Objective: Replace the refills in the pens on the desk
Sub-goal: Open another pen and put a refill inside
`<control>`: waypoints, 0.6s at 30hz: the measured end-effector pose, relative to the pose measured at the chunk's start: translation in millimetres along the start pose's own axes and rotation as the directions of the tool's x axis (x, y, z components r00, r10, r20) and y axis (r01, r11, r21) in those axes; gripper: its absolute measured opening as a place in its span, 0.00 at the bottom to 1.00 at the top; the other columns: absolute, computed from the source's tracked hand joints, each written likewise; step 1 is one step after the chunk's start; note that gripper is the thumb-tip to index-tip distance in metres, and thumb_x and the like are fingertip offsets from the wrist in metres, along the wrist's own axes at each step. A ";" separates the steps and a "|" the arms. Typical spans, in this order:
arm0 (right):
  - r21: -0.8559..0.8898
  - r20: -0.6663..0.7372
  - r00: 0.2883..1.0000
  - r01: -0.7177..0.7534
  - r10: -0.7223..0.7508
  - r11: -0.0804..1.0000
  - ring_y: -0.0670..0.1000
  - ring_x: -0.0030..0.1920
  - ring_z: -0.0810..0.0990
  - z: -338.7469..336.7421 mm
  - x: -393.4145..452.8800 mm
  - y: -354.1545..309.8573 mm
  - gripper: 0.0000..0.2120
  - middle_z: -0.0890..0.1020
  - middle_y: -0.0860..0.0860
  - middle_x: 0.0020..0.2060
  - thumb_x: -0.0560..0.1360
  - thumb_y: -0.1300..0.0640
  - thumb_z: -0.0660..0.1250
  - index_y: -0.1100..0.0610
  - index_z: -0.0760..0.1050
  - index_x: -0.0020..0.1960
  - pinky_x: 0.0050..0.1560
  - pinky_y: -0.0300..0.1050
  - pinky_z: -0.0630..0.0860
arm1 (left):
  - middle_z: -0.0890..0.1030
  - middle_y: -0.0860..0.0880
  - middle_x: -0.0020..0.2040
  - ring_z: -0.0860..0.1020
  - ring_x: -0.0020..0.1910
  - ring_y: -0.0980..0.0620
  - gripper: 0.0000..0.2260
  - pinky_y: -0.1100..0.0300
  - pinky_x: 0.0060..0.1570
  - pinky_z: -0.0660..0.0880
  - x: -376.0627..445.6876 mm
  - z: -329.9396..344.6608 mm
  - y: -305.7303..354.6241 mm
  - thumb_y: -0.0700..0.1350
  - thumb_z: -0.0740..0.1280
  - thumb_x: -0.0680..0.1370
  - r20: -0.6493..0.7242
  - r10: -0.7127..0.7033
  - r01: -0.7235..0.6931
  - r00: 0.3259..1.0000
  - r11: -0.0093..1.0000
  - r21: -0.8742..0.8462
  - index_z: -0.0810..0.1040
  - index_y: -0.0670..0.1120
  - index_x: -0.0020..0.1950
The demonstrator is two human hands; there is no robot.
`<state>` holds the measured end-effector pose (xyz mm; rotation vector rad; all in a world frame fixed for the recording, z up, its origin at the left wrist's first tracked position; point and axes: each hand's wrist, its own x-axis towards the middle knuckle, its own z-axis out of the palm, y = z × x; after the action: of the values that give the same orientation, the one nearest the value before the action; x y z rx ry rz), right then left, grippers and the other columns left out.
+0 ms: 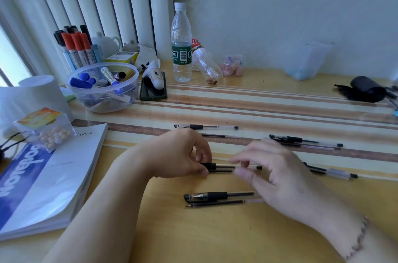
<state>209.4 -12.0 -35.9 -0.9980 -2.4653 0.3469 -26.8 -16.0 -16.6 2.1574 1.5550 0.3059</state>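
A capped pen (215,195) lies nearest; beyond it, left hand (183,155) and blurred right hand (273,168) pinch another pen (232,167).

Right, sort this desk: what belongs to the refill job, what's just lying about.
Job: held pen, left hand, right hand, near pen, loose refill, far pens.

Lying about: bottle, marker bowl, phone, notebook.

Your bench (215,232) is yellow with brown and cream stripes. Your pens (206,127) have black grips and clear barrels. The markers (75,47) wear red caps; the notebook (25,172) is blue and white.
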 end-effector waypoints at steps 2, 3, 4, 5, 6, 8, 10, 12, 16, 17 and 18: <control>-0.040 -0.071 0.996 -0.054 0.051 0.998 0.41 0.56 0.72 0.2 2.8 7.6 0.15 0.76 0.35 0.47 0.75 0.41 0.60 0.44 0.79 0.57 0.55 0.39 0.73 | 0.78 0.59 0.43 0.75 0.41 0.62 0.06 0.69 0.38 0.68 0.9 1.3 1.6 0.52 0.73 0.72 -0.002 -0.001 0.001 1.000 1.000 0.009 0.80 0.57 0.48; -0.061 -0.075 0.995 -0.072 0.067 0.996 0.40 0.57 0.71 0.9 3.9 9.9 0.17 0.76 0.34 0.49 0.75 0.40 0.60 0.44 0.78 0.58 0.56 0.40 0.72 | 0.78 0.59 0.43 0.75 0.42 0.62 0.06 0.69 0.38 0.68 1.1 1.9 2.6 0.51 0.72 0.73 -0.005 0.002 -0.002 1.000 1.000 0.012 0.80 0.57 0.48; -0.079 -0.062 0.995 -0.082 0.077 0.993 0.40 0.57 0.70 1.8 4.6 10.5 0.18 0.76 0.34 0.50 0.75 0.40 0.59 0.45 0.78 0.59 0.57 0.40 0.72 | 0.78 0.59 0.43 0.75 0.42 0.62 0.06 0.69 0.38 0.68 1.2 2.3 3.7 0.51 0.71 0.73 -0.011 0.009 -0.009 1.000 1.000 0.017 0.79 0.57 0.48; -0.095 -0.043 0.996 -0.086 0.083 0.992 0.40 0.56 0.70 2.8 5.2 9.9 0.19 0.77 0.34 0.50 0.75 0.39 0.58 0.45 0.78 0.59 0.57 0.40 0.72 | 0.78 0.59 0.43 0.75 0.42 0.62 0.05 0.68 0.39 0.69 1.2 2.7 4.3 0.51 0.71 0.74 -0.018 0.021 -0.020 1.000 1.000 0.021 0.80 0.56 0.49; -0.113 -0.030 0.996 -0.084 0.082 0.990 0.41 0.56 0.70 4.0 5.4 8.3 0.19 0.77 0.34 0.50 0.76 0.38 0.57 0.44 0.78 0.59 0.56 0.41 0.71 | 0.78 0.59 0.43 0.76 0.42 0.61 0.05 0.67 0.40 0.71 1.1 2.9 4.7 0.51 0.71 0.74 -0.025 0.037 -0.036 0.999 0.999 0.019 0.80 0.56 0.49; -0.159 -0.030 0.997 -0.073 0.069 0.985 0.43 0.53 0.72 6.6 5.8 5.5 0.20 0.79 0.34 0.49 0.76 0.37 0.55 0.44 0.79 0.57 0.54 0.45 0.71 | 0.78 0.58 0.42 0.76 0.42 0.60 0.04 0.65 0.42 0.73 1.4 3.0 5.2 0.49 0.70 0.75 -0.050 0.065 -0.066 0.997 0.998 -0.006 0.80 0.54 0.48; -0.219 -0.044 0.997 -0.069 0.061 0.973 0.45 0.50 0.72 8.7 6.5 4.1 0.19 0.80 0.35 0.46 0.76 0.38 0.54 0.43 0.80 0.54 0.50 0.47 0.70 | 0.79 0.57 0.42 0.76 0.43 0.59 0.03 0.66 0.43 0.73 3.2 4.5 7.0 0.47 0.68 0.76 -0.103 0.096 -0.099 0.990 0.995 -0.031 0.81 0.52 0.49; -0.246 -0.081 0.995 -0.080 0.061 0.966 0.46 0.46 0.74 9.8 7.1 5.4 0.17 0.81 0.36 0.43 0.76 0.41 0.55 0.44 0.80 0.52 0.46 0.49 0.70 | 0.80 0.56 0.45 0.76 0.44 0.59 0.05 0.64 0.45 0.73 6.0 9.1 11.3 0.44 0.65 0.78 -0.164 0.131 -0.137 0.978 0.990 -0.026 0.80 0.50 0.51; -0.088 -0.112 0.988 -0.113 0.103 0.990 0.41 0.39 0.78 5.0 6.3 6.6 0.14 0.81 0.38 0.37 0.78 0.41 0.57 0.44 0.79 0.50 0.40 0.43 0.72 | 0.79 0.52 0.46 0.76 0.44 0.53 0.06 0.54 0.46 0.74 11.2 24.1 19.3 0.45 0.61 0.80 -0.189 0.267 -0.252 0.945 0.963 0.097 0.76 0.48 0.53; -0.032 -0.108 0.988 -0.117 0.113 0.993 0.42 0.36 0.78 2.8 5.4 6.9 0.16 0.81 0.39 0.33 0.77 0.39 0.55 0.44 0.79 0.48 0.36 0.41 0.73 | 0.78 0.52 0.44 0.75 0.42 0.52 0.06 0.52 0.44 0.74 11.9 25.9 19.9 0.46 0.60 0.80 -0.187 0.289 -0.272 0.939 0.956 0.111 0.76 0.47 0.52; 0.004 -0.109 0.987 -0.116 0.116 0.993 0.43 0.33 0.77 0.8 4.8 6.7 0.18 0.79 0.41 0.30 0.77 0.37 0.53 0.44 0.79 0.46 0.33 0.41 0.73 | 0.77 0.52 0.41 0.74 0.39 0.51 0.06 0.51 0.42 0.74 12.3 26.3 20.1 0.46 0.60 0.80 -0.189 0.304 -0.287 0.934 0.952 0.109 0.75 0.48 0.50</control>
<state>209.9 -3.9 -37.8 -1.1341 -2.3165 0.3185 5.5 -15.7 -30.7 2.4927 1.3594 0.5889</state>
